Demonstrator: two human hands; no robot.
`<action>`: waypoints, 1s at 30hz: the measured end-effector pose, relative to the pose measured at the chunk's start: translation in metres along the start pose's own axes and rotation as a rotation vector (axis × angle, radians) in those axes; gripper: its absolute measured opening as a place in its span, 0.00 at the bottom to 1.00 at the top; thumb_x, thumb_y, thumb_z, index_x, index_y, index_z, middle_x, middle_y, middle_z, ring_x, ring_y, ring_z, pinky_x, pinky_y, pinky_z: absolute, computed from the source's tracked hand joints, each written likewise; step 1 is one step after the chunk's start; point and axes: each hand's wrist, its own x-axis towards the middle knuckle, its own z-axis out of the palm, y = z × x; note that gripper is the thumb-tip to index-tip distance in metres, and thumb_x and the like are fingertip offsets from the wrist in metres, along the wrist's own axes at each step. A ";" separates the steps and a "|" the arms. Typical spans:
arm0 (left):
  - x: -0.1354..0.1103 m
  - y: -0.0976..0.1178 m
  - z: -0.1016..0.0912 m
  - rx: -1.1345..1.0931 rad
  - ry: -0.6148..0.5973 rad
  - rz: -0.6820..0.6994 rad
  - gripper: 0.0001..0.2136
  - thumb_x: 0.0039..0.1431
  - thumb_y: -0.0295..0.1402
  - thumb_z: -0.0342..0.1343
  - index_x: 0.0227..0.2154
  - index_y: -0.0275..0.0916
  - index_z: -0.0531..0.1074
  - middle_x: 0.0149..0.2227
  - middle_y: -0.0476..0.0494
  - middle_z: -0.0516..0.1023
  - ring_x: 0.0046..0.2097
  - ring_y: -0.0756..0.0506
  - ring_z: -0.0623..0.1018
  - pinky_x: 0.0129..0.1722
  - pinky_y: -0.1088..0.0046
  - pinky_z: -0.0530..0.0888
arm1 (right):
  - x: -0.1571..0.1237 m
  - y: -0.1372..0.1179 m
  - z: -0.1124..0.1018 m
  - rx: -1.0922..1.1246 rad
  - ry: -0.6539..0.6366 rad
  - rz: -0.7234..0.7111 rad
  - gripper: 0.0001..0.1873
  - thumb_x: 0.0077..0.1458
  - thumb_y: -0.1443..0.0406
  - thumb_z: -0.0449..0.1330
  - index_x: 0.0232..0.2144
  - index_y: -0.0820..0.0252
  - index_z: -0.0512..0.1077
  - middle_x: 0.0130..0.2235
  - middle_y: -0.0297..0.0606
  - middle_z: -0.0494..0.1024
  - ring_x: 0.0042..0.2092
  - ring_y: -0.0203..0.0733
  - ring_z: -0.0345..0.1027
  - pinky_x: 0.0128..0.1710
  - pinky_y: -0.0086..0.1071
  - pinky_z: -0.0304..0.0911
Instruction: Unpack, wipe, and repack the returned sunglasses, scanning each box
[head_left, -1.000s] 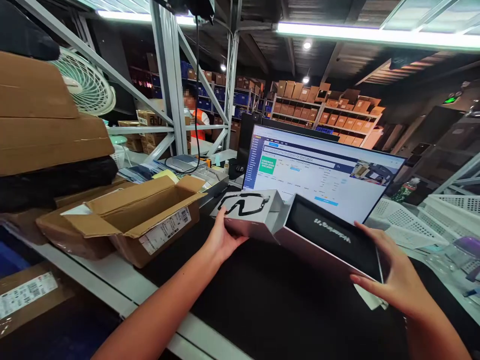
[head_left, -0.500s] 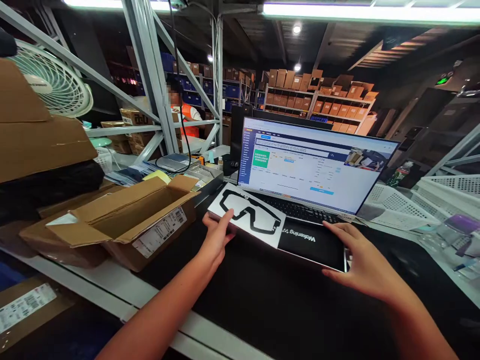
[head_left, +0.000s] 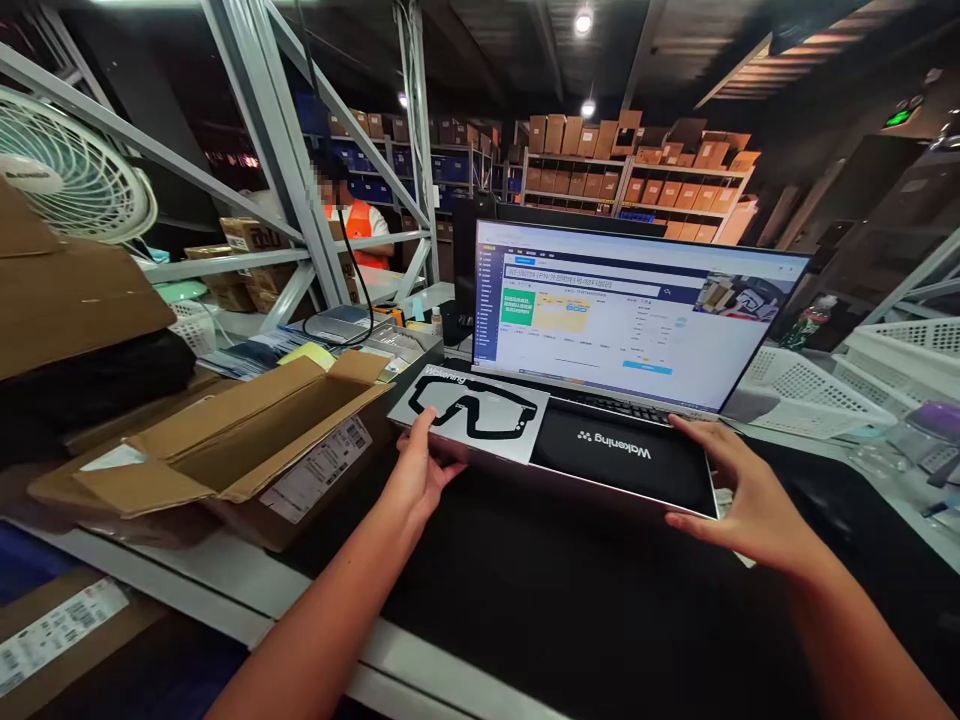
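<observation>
A long box is held in front of the monitor, its white sleeve (head_left: 517, 398) printed with a black goggle outline. From the sleeve's right end extends an inner tray holding a black case (head_left: 622, 450) marked "Wakening". My left hand (head_left: 420, 470) grips the sleeve, thumb on top and fingers along the near side. At the tray's far right end, my right hand (head_left: 750, 500) clasps it between thumb and fingers. Part of a keyboard (head_left: 622, 408) shows behind the box. The box's underside is hidden.
An open carton (head_left: 247, 430) with a shipping label stands left on the black mat (head_left: 570, 600). A lit monitor (head_left: 585, 340) is behind, with white baskets (head_left: 802, 395) at right. A fan (head_left: 75, 175), metal frame and person in an orange vest (head_left: 364, 230) are farther left.
The tray with the black case has slid further out of the sleeve, and my hands are farther apart. The box lies more level across the view. The camera view has shifted slightly.
</observation>
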 end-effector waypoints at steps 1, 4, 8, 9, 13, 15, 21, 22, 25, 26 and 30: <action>0.000 0.000 0.000 0.012 0.004 0.015 0.16 0.61 0.43 0.59 0.47 0.44 0.65 0.38 0.47 0.77 0.32 0.48 0.77 0.35 0.62 0.79 | 0.001 0.000 0.004 0.006 0.005 0.002 0.50 0.46 0.50 0.72 0.68 0.46 0.60 0.61 0.45 0.66 0.58 0.57 0.67 0.37 0.36 0.74; 0.001 0.004 -0.002 0.051 0.010 0.081 0.13 0.63 0.44 0.56 0.46 0.44 0.67 0.36 0.48 0.76 0.30 0.48 0.76 0.33 0.65 0.78 | 0.005 -0.002 0.016 0.026 0.032 -0.005 0.51 0.45 0.50 0.73 0.68 0.47 0.59 0.61 0.47 0.67 0.56 0.57 0.68 0.35 0.37 0.74; 0.000 0.005 -0.003 0.057 -0.019 0.111 0.13 0.62 0.44 0.56 0.44 0.43 0.68 0.35 0.49 0.75 0.29 0.50 0.74 0.31 0.70 0.77 | 0.005 -0.002 0.019 0.046 0.069 -0.019 0.54 0.44 0.50 0.73 0.69 0.47 0.56 0.62 0.47 0.67 0.58 0.60 0.67 0.36 0.38 0.74; -0.001 0.003 -0.003 0.060 -0.030 0.116 0.13 0.62 0.44 0.57 0.44 0.44 0.67 0.36 0.49 0.75 0.29 0.49 0.74 0.30 0.70 0.78 | 0.004 -0.002 0.018 0.046 0.080 -0.015 0.55 0.44 0.51 0.73 0.70 0.47 0.55 0.63 0.47 0.66 0.59 0.60 0.67 0.36 0.38 0.74; -0.008 -0.015 0.000 0.073 -0.076 0.116 0.15 0.60 0.44 0.60 0.43 0.45 0.63 0.35 0.50 0.75 0.31 0.48 0.75 0.30 0.70 0.78 | 0.002 -0.009 0.024 0.053 0.094 -0.016 0.56 0.43 0.52 0.73 0.70 0.47 0.53 0.65 0.48 0.64 0.60 0.62 0.65 0.38 0.40 0.75; -0.014 -0.027 0.002 0.087 -0.102 0.091 0.16 0.59 0.45 0.61 0.42 0.46 0.61 0.35 0.50 0.75 0.32 0.48 0.76 0.31 0.69 0.79 | 0.000 -0.017 0.037 0.076 0.073 -0.016 0.56 0.43 0.52 0.74 0.70 0.46 0.53 0.64 0.48 0.65 0.60 0.62 0.65 0.38 0.41 0.76; -0.049 -0.065 0.003 0.150 -0.223 0.003 0.22 0.56 0.43 0.66 0.43 0.47 0.58 0.53 0.42 0.74 0.48 0.42 0.78 0.41 0.60 0.81 | -0.008 -0.035 0.088 0.120 0.071 0.011 0.71 0.39 0.49 0.76 0.73 0.42 0.36 0.70 0.49 0.54 0.68 0.67 0.53 0.54 0.56 0.71; -0.055 -0.070 0.002 0.165 -0.245 0.024 0.24 0.55 0.42 0.68 0.45 0.48 0.58 0.56 0.41 0.72 0.52 0.41 0.77 0.44 0.59 0.80 | -0.008 -0.034 0.094 0.107 0.079 0.010 0.71 0.39 0.48 0.76 0.73 0.43 0.36 0.71 0.49 0.52 0.70 0.68 0.50 0.60 0.60 0.65; -0.070 -0.076 -0.003 0.213 -0.300 0.197 0.34 0.48 0.36 0.72 0.54 0.51 0.57 0.61 0.40 0.69 0.59 0.39 0.74 0.51 0.62 0.77 | -0.007 -0.024 0.100 0.173 0.067 0.061 0.63 0.45 0.48 0.73 0.72 0.44 0.41 0.72 0.47 0.50 0.72 0.64 0.45 0.68 0.61 0.49; -0.072 -0.076 -0.004 0.222 -0.330 0.267 0.38 0.46 0.34 0.72 0.56 0.51 0.56 0.61 0.40 0.69 0.59 0.39 0.73 0.52 0.63 0.77 | -0.005 -0.019 0.100 0.235 0.048 0.092 0.61 0.46 0.48 0.72 0.72 0.44 0.41 0.71 0.47 0.51 0.72 0.63 0.46 0.69 0.60 0.48; -0.066 -0.063 -0.008 0.148 -0.461 0.424 0.48 0.40 0.31 0.75 0.62 0.56 0.55 0.61 0.41 0.70 0.59 0.37 0.74 0.52 0.65 0.76 | 0.000 -0.004 0.100 0.570 -0.029 0.175 0.67 0.41 0.40 0.71 0.73 0.46 0.39 0.71 0.49 0.54 0.72 0.61 0.47 0.69 0.57 0.48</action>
